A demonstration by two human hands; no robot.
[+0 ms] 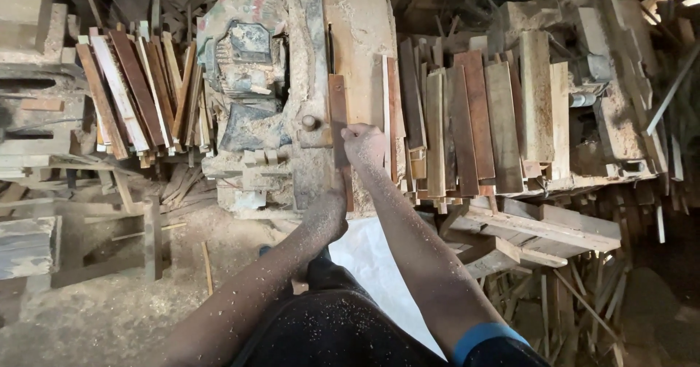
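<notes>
At the left edge of the saw bench [350, 32] a stack of thin reddish and pale strips [138, 90] leans fanned out; beside it sits the dusty motor [244, 83], caked in sawdust. The step in hand looks like feeding a narrow board [337, 119] lengthwise along the bench top, toward the slot near its far edge. The left hand [327, 217] rests at the near edge of the bench, at the board's near end; its fingers are curled under and hidden, so whether they grip the wood cannot be told. The right hand [363, 142] lies on the board further up, fingers bent and pressed down on its face rather than wrapped around it. The next move, by judgement, calls for a steady forward push with fingers kept aside of the cutting line. The board is dark reddish-brown, long, slim and flat, dusted with sawdust. To the right a pile of wider planks [481, 119] covers the bench's right side; offcuts [576, 287] lie below.
</notes>
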